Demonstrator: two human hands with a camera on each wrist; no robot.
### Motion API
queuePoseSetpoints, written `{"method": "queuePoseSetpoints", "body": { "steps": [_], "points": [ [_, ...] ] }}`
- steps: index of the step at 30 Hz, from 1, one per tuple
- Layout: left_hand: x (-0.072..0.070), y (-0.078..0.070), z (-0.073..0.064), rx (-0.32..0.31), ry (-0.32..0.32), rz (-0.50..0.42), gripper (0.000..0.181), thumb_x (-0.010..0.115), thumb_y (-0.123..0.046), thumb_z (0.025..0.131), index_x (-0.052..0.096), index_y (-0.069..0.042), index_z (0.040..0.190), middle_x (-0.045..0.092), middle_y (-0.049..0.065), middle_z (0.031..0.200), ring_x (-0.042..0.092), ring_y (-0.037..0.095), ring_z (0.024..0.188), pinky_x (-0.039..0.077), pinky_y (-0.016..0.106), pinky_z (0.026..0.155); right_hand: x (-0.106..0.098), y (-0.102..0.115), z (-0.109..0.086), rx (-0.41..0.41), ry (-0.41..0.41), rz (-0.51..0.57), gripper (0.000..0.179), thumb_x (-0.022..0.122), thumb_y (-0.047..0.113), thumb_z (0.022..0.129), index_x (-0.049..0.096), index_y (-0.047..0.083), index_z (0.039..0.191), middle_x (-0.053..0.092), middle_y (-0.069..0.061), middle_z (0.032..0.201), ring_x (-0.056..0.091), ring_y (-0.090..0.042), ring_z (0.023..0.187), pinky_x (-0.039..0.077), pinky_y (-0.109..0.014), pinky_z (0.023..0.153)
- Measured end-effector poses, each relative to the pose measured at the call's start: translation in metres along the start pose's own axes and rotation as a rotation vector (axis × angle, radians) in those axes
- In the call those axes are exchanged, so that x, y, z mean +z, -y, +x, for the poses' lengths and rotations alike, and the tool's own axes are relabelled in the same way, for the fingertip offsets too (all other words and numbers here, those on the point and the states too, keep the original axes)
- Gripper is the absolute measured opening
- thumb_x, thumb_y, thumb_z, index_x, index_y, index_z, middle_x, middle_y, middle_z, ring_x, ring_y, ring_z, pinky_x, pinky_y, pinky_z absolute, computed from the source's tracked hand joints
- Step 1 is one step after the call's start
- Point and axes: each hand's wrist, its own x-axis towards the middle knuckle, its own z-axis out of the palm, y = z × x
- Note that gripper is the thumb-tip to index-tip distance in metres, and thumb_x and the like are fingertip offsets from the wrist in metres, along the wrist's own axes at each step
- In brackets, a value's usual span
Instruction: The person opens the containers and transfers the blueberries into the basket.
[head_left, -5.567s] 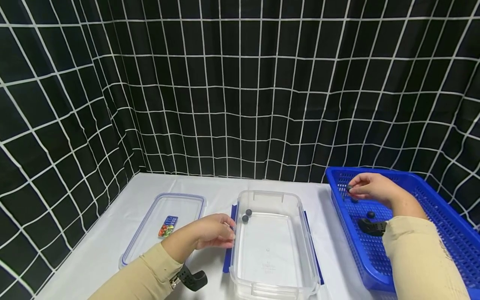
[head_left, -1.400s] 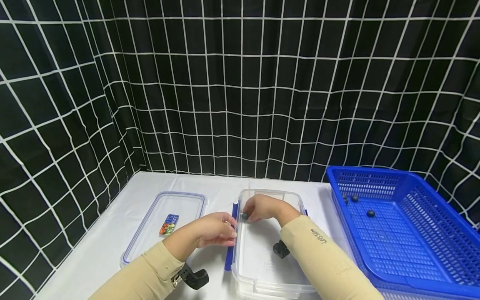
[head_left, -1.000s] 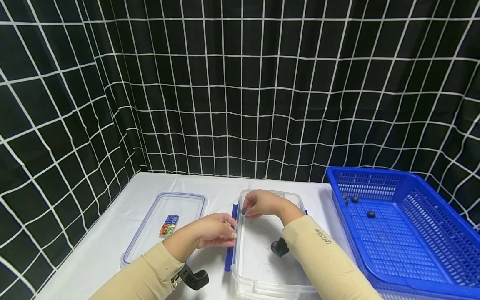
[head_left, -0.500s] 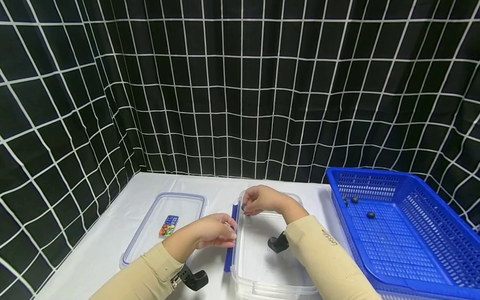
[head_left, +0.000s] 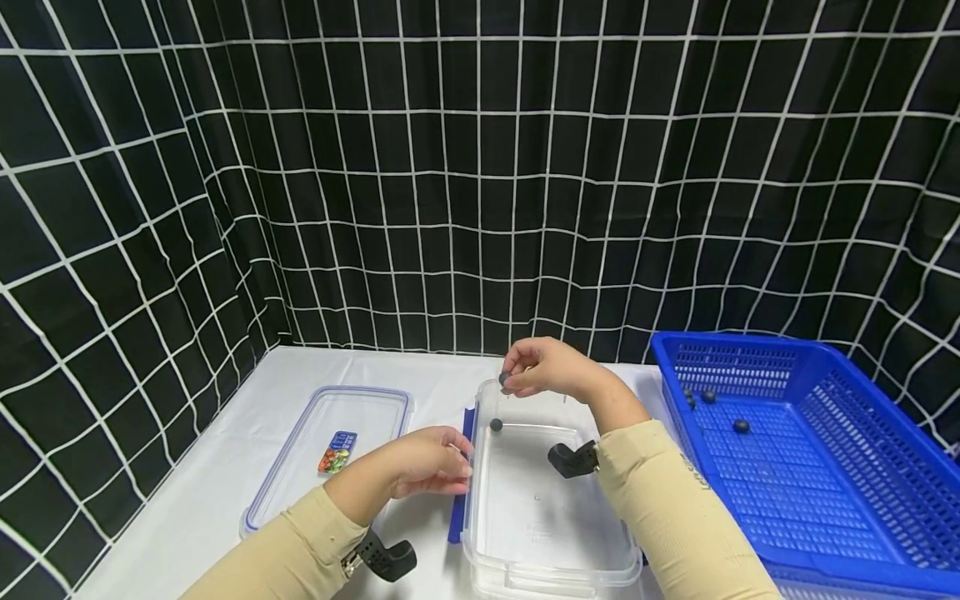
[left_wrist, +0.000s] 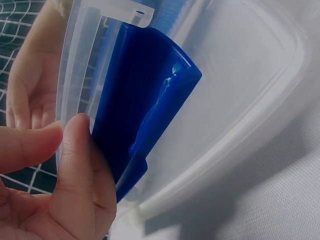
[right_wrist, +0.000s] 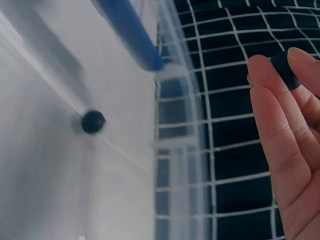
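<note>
In the head view, a clear plastic food container (head_left: 555,525) stands in front of me, its blue side clip (left_wrist: 145,90) hanging out in the left wrist view. My left hand (head_left: 429,462) pinches the container's left wall at the rim, thumb on one side and fingers on the other. Over the far-left corner, my right hand (head_left: 551,368) holds a small dark blueberry-like ball (right_wrist: 283,70) between thumb and fingertips, around rim height in the head view. Another such ball (head_left: 496,425) lies inside the container by its left wall.
On the right is a blue perforated basket (head_left: 795,492) with several dark balls at its left side, one (head_left: 741,427) apart from the others. The container's lid (head_left: 292,442), blue-edged with a label, lies at left. A gridded black curtain (head_left: 450,167) backs the white-covered table.
My right hand went from the basket into the container, gripped one of the two balls there and lifted it up and slightly right. The left hand has stayed at the rim.
</note>
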Motion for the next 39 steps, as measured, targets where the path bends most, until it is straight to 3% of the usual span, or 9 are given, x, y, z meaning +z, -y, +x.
{"method": "queuePoseSetpoints", "body": {
  "steps": [8, 13, 22, 31, 39],
  "points": [
    [0.002, 0.001, 0.000, 0.004, 0.001, 0.005, 0.029, 0.056, 0.009, 0.079, 0.046, 0.003, 0.105, 0.052, 0.008, 0.077, 0.059, 0.015, 0.065, 0.059, 0.026, 0.068, -0.031, 0.010, -0.011, -0.011, -0.021, -0.058, 0.020, 0.066, 0.004, 0.080, 0.056, -0.003, 0.095, 0.062, -0.012, 0.086, 0.065, -0.022, 0.081, 0.058, -0.035, 0.076],
    [0.004, 0.001, 0.001, -0.001, 0.005, 0.007, 0.029, 0.056, 0.009, 0.078, 0.046, 0.003, 0.105, 0.052, 0.008, 0.077, 0.059, 0.015, 0.065, 0.059, 0.025, 0.068, -0.051, 0.013, -0.023, -0.016, -0.029, -0.058, 0.020, 0.064, 0.002, 0.081, 0.054, -0.006, 0.097, 0.063, -0.013, 0.087, 0.065, -0.025, 0.084, 0.057, -0.036, 0.077],
    [0.004, 0.000, 0.003, -0.002, 0.000, 0.014, 0.029, 0.056, 0.008, 0.079, 0.046, 0.003, 0.106, 0.053, 0.009, 0.078, 0.059, 0.015, 0.066, 0.059, 0.026, 0.068, -0.103, 0.013, -0.061, -0.028, -0.121, -0.113, 0.028, 0.066, 0.007, 0.082, 0.050, -0.008, 0.101, 0.062, -0.017, 0.092, 0.065, -0.019, 0.087, 0.057, -0.032, 0.078],
    [0.002, 0.004, 0.007, -0.007, -0.003, 0.016, 0.031, 0.057, 0.008, 0.079, 0.046, 0.004, 0.107, 0.054, 0.011, 0.081, 0.059, 0.015, 0.067, 0.059, 0.026, 0.069, -0.147, -0.015, -0.106, 0.053, -0.324, -0.205, 0.038, 0.068, 0.023, 0.083, 0.052, -0.003, 0.106, 0.061, -0.013, 0.091, 0.064, -0.019, 0.084, 0.057, -0.033, 0.079],
    [0.000, 0.004, 0.005, -0.009, -0.005, 0.027, 0.032, 0.057, 0.007, 0.079, 0.045, 0.003, 0.108, 0.054, 0.010, 0.080, 0.060, 0.015, 0.066, 0.059, 0.025, 0.068, -0.177, -0.048, -0.133, 0.150, -0.346, -0.189, 0.040, 0.063, 0.023, 0.086, 0.047, -0.005, 0.110, 0.065, -0.008, 0.093, 0.064, -0.014, 0.084, 0.057, -0.030, 0.077]
  ]
}}
